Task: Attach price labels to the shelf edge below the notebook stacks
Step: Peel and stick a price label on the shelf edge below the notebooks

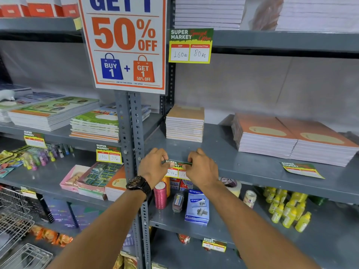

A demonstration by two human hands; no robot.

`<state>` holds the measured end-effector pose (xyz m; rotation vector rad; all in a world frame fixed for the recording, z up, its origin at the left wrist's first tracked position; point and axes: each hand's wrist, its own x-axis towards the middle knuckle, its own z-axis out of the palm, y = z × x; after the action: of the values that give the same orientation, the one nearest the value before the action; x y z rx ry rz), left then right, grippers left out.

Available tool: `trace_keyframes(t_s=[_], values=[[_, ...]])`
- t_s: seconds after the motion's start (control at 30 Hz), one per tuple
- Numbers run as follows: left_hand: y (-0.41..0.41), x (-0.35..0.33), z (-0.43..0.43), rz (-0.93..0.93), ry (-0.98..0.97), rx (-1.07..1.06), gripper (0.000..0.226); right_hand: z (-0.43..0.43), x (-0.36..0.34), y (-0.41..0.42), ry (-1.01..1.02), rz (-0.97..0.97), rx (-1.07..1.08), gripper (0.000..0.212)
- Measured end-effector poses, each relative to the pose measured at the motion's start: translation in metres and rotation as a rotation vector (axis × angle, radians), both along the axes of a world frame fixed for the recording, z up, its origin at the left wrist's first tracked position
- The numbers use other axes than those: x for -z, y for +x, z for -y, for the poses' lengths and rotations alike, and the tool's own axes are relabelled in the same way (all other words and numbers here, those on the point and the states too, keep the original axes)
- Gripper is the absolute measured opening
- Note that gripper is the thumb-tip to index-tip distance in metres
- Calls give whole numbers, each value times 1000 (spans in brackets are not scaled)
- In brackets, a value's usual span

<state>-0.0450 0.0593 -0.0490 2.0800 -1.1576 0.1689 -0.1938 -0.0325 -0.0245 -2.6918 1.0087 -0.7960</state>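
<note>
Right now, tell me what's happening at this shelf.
A person is pressing a price label onto the front edge of the grey shelf, below the small stack of brown notebooks. The left hand and right hand pinch its top corners. Another label lies loose on the shelf, by the bigger orange stacks.
</note>
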Motion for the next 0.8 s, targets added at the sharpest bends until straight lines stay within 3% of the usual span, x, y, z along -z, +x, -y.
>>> trace_keyframes(t_s=[0.27,0.57,0.67,0.8], values=[[7,-4,-2,155,69,-5,23,-3,-3,7,-55,-92,-3,41],[2,-8,-3,191,128,-45,21,-2,-2,10,-130,-120,-19,38],[-3,-17,-3,129,177,-65,15,6,-3,-2,10,-12,-87,26],[-24,-34,13,47,103,-56,24,25,-1,-45,78,158,-142,27]])
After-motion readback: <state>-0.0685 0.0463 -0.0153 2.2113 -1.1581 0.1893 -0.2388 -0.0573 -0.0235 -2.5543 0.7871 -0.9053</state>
